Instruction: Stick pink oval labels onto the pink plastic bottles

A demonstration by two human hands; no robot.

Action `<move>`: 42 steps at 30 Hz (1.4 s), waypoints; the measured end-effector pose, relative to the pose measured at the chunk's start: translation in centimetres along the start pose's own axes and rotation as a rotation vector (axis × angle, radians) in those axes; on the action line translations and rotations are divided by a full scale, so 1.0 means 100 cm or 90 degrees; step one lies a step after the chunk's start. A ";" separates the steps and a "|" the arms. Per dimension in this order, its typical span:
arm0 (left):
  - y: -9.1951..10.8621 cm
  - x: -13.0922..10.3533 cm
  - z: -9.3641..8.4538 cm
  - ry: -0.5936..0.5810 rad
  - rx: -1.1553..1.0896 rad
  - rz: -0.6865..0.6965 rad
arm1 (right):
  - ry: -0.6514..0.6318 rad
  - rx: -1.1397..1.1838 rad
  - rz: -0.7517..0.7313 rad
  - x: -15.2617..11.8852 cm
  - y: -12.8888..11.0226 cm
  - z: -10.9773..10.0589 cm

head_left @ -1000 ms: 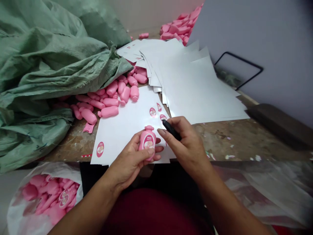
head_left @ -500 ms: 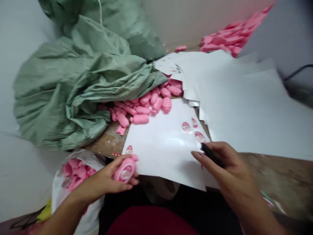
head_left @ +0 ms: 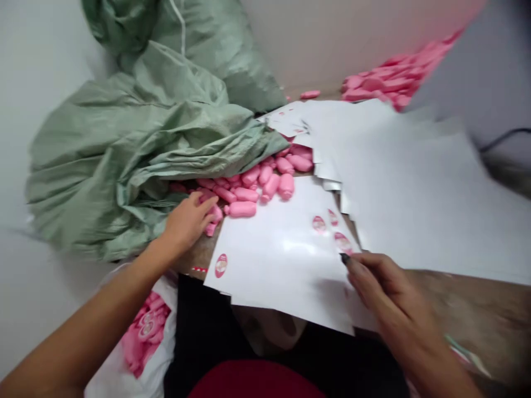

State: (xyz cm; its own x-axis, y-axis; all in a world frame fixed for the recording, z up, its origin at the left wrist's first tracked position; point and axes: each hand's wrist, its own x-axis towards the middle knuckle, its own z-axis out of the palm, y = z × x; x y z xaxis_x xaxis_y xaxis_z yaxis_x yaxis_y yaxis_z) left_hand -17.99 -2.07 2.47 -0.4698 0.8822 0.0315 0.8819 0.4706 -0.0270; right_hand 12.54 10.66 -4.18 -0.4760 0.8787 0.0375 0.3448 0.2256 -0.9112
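My left hand [head_left: 187, 220] is at the edge of a heap of small pink bottle-shaped pieces [head_left: 244, 209], fingers apart, fingertips on one pink piece [head_left: 214, 213]; a firm grip does not show. My right hand [head_left: 394, 293] is closed on a slim black tool [head_left: 344, 258], mostly hidden by the fingers, its dark tip over a white sticker sheet [head_left: 274, 254]. Oval pink stickers [head_left: 318, 223] remain near the sheet's right side, and another oval sticker [head_left: 221, 265] is at its left edge.
A large green sack [head_left: 103, 155] lies at left, pink pieces at its mouth. Below it, a white bag [head_left: 166, 331] holds pink pieces, some with oval labels. White sheets [head_left: 415, 182] are stacked at right on the brown table [head_left: 468, 298]. Another pink heap [head_left: 385, 80] is at the back.
My left hand has let go of the labelled pink piece and moved up and forward to the heap. Labelled pieces now show in the white bag. My right hand stays near the stickers.
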 end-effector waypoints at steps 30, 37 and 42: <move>0.116 0.016 0.019 -0.173 -0.869 -0.145 | -0.093 -0.435 -0.248 0.032 0.019 -0.010; 0.150 -0.013 0.031 -0.286 -0.998 -0.297 | -0.124 -0.317 -0.134 0.024 0.008 -0.024; 0.159 0.006 0.024 -0.285 -1.133 -0.242 | -0.018 -0.367 -0.098 0.050 0.007 -0.020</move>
State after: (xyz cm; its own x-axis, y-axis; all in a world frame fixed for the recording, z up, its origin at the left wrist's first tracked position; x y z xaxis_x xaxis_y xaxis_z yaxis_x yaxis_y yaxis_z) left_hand -4.35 5.94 -0.32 -0.3384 0.8249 -0.4529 -0.3953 0.3122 0.8639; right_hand 12.03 16.09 -3.77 -0.5735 0.8082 0.1336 0.6499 0.5482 -0.5264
